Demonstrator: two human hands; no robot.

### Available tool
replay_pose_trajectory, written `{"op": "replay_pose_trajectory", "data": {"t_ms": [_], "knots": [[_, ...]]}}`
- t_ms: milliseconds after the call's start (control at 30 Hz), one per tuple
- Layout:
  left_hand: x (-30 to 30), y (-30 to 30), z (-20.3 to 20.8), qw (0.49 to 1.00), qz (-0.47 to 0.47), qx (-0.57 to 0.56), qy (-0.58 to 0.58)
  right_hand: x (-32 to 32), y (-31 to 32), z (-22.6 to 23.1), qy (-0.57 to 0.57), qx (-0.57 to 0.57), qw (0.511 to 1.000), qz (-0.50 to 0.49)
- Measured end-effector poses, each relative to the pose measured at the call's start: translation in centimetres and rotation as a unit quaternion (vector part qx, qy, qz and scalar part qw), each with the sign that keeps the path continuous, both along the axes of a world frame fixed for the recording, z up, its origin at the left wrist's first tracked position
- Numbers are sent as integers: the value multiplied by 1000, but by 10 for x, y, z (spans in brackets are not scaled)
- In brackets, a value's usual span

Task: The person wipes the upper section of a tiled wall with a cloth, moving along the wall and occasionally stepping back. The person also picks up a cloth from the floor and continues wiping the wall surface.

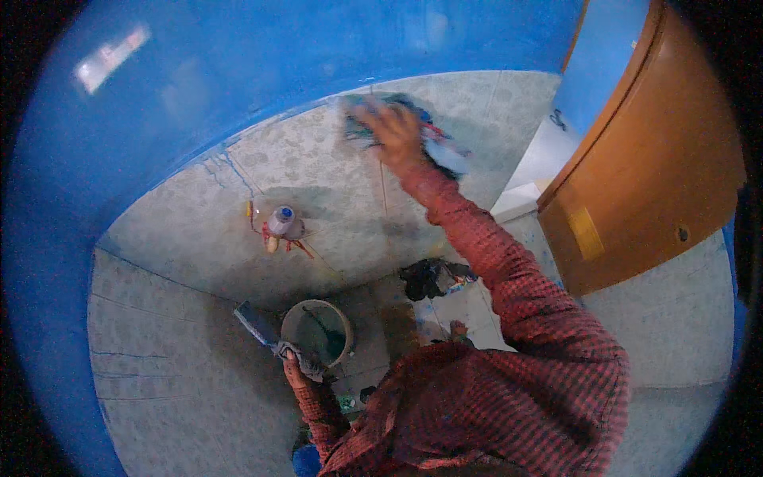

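Looks to me like a wall wipe-down that's maybe partway through, no more than that. The right hand (393, 137) is up at the top centre, laid over a bunched cloth (443, 153) against the pale tiles (318, 163), just under the blue wall (318, 40). It's blurry, but the fingers seem spread apart over the cloth; can't tell how hard they're pressing.

The left hand (294, 370) is down in the lower left, fingers curled around a grey rag (310, 366), with a long bluish tool (254, 324) poking out past it. Brush or scraper, no clue. Both are right by the rim of the bucket (348, 322).

Done so far: most of the tiles around the cloth look free of blue, though I can't say if they were wiped or never marked. The greyish patch right of the cloth could be damp or just shadow.

Left to do, I'd guess: the blue drips (226, 167) left of centre, above the bottle (282, 217), plus the blue streaks (127, 354) along the side wall (155, 326) at far left. Those are plainly there, so I wouldn't call it finished.
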State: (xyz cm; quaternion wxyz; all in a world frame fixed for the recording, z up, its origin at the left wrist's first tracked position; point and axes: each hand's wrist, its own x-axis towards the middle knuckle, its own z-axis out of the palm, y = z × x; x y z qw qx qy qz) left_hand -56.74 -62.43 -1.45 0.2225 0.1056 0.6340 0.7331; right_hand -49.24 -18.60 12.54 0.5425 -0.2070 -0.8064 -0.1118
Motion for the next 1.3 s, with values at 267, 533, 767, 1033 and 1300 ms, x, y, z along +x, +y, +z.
{"op": "replay_pose_trajectory", "data": {"t_ms": [267, 533, 767, 1033, 1300], "knots": [[-21, -11, -26, 997, -15, 46, -63, -6, -3, 39, -73, 129, 987, -62], [-8, 34, 11, 994, 19, 60, -93, -47, -16, 53, -94, 213, 972, -13], [-24, -1, -33, 998, 1, 36, -46, -9, 8, 45, -121, 219, 966, -66], [-36, -1, -53, 995, 65, 31, -73, -120, -40, 78, -102, 221, 966, 84], [-29, -9, -45, 963, 116, 171, -171, -47, -2, 46, -147, 273, 950, 27]]}}
